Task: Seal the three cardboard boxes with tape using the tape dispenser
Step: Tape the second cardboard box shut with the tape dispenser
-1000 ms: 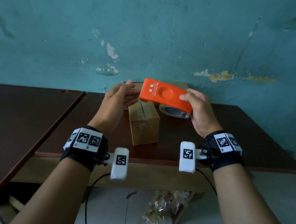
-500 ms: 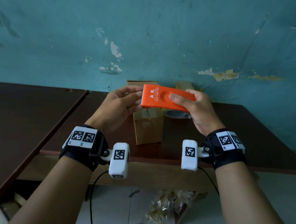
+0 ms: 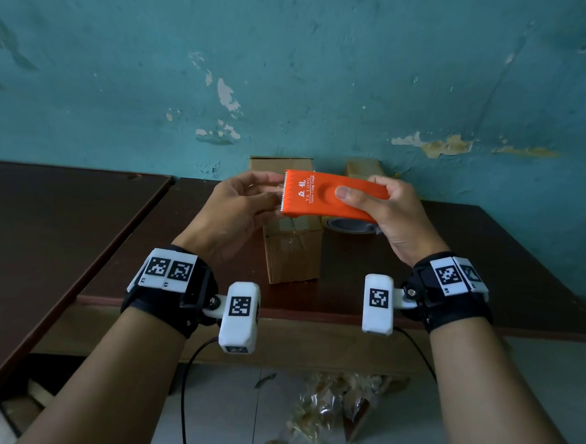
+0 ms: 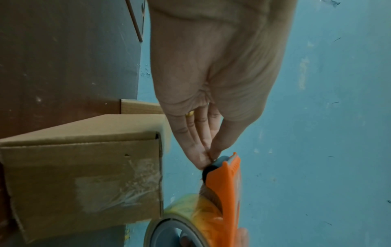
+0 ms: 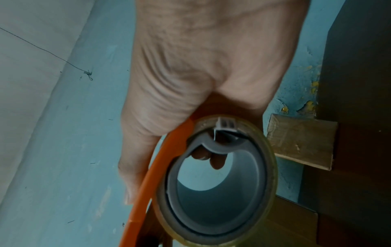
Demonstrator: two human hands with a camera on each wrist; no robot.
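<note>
My right hand (image 3: 371,206) grips the orange tape dispenser (image 3: 320,197), thumb on top, holding it level above the table. The clear tape roll (image 5: 215,183) hangs under it, with my fingers showing through its grey core. My left hand (image 3: 272,200) is at the serrated front edge. In the left wrist view its thumb and fingertips (image 4: 208,157) pinch together at the dispenser's (image 4: 228,192) roller end, on the tape end. A cardboard box (image 3: 293,252) stands right below, with clear tape on its side (image 4: 84,175). Two more boxes (image 3: 281,164) (image 3: 363,167) stand at the wall.
The boxes stand on a dark brown table (image 3: 487,268) against a peeling teal wall. A second dark table (image 3: 44,223) adjoins on the left. Crumpled plastic wrappers (image 3: 335,406) lie on the floor under the front edge.
The dispenser has tipped from a slant to level and come slightly nearer. My left fingers have closed in on its serrated end.
</note>
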